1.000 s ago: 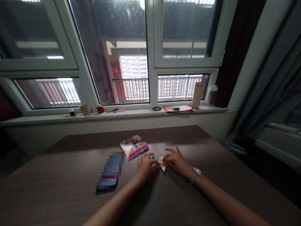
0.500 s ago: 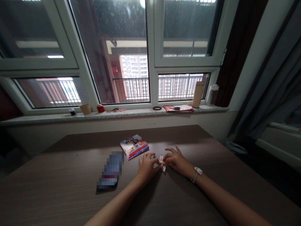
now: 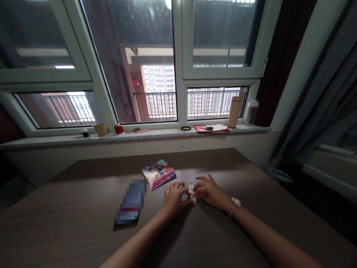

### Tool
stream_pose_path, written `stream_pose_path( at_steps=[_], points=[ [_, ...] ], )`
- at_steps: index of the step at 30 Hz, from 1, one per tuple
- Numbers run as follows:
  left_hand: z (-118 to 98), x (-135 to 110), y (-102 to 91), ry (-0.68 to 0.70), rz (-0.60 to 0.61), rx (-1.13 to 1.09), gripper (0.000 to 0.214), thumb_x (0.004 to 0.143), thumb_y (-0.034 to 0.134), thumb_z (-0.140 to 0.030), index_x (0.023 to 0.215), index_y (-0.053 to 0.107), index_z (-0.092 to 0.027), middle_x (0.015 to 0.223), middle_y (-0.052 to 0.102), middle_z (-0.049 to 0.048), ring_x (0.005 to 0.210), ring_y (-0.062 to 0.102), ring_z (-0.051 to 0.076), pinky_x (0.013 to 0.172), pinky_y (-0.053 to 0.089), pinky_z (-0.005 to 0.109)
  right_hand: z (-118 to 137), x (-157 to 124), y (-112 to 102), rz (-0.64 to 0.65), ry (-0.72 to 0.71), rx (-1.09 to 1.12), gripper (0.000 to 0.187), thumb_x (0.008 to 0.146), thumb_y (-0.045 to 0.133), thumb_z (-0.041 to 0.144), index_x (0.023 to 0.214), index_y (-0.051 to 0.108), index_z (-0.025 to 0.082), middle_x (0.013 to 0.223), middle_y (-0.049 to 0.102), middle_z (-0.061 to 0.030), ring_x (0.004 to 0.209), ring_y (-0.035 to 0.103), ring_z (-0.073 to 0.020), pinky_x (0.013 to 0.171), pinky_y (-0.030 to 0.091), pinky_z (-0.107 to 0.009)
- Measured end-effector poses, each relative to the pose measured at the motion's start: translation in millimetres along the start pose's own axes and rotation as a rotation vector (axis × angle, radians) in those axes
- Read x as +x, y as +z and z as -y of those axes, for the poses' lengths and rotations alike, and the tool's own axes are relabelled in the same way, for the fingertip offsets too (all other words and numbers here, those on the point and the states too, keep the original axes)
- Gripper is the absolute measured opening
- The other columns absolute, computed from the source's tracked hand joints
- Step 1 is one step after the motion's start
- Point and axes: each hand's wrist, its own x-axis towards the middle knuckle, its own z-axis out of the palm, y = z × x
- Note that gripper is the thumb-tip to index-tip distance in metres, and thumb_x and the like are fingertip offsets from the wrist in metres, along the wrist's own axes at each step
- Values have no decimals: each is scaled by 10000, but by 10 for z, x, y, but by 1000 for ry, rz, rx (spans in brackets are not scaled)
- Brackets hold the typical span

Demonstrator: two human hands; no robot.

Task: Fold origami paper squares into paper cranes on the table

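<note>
Left hand: the left hand (image 3: 173,198) rests on the counter (image 3: 83,223), its fingertips pinching the left side of the paper (image 3: 192,193).
Right hand: the right hand (image 3: 209,192) pinches the right side of the paper, fingers spread above it; a bracelet (image 3: 233,205) sits on the wrist.
Paper: small folded piece, white with red print, held between both hands just above the counter, near its middle.
Booklets: a stack of bright booklets (image 3: 158,174) lies on the counter just beyond the left hand, apart from it.
Blurred thing: a dark, pixelated flat thing (image 3: 131,203) lies on the counter left of the left hand.
Sill: the sill (image 3: 55,139) carries two small cups (image 3: 100,129), red papers (image 3: 212,128) and a tall flask (image 3: 233,111).
</note>
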Motion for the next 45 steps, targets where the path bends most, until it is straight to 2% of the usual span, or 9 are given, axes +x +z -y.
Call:
stream_pose_path(
  at_steps=[9,17,23,29,33,37,41,45],
  points=[
    [77,22,44,1,0,-54,405,629,770,-502,995,682,-352,1284,557,23,1216,433,286,1050,225,518,-10,10,6,0,3,8,220,832,586,189,912,715,349,1035,704,20,1287,415,-232,1099,-35,-608],
    [75,22,37,14,-5,-44,387,614,784,-503,945,698,-324,1275,566,32,1212,441,287,1060,220,519,-26,17,26,-13,48,58,198,822,611,193,907,708,344,1037,706,28,1281,427,-227,1100,-32,-602],
    [67,19,38,29,-16,-54,377,615,792,-480,944,699,-321,1270,568,35,1218,438,294,1073,204,531,-43,28,64,-59,119,112,212,811,645,239,991,691,340,1087,698,-2,1272,443,-232,1104,2,-600],
    [42,17,26,27,-24,-61,376,615,798,-466,947,695,-322,1254,578,27,1211,451,290,1081,194,530,-65,36,109,-77,128,154,152,808,641,223,899,717,319,1025,722,9,1258,454,-238,1102,-19,-600],
    [27,14,4,28,-17,-67,394,604,801,-480,947,696,-317,1264,574,34,1212,452,290,1080,199,527,-61,38,141,-97,235,250,124,783,665,240,864,727,312,1049,715,-3,1259,455,-257,1100,4,-609],
    [27,8,-3,28,-10,-69,392,593,801,-504,922,701,-315,1272,569,34,1220,444,294,1082,187,529,-54,36,138,-105,328,303,127,761,686,289,877,734,303,1174,657,-49,1269,449,-280,1106,3,-605],
    [46,8,15,39,-1,-57,418,587,796,-527,930,696,-310,1277,563,42,1228,429,301,1083,178,537,-46,28,114,-97,332,307,132,788,649,304,887,735,288,1238,609,-76,1283,437,-267,1115,-17,-584],
    [49,7,21,44,9,-49,421,592,793,-528,936,690,-309,1279,555,44,1235,419,306,1086,150,560,-45,26,125,-104,317,302,128,793,634,297,877,731,291,1174,640,-53,1286,428,-261,1112,-19,-581]
  ],
)
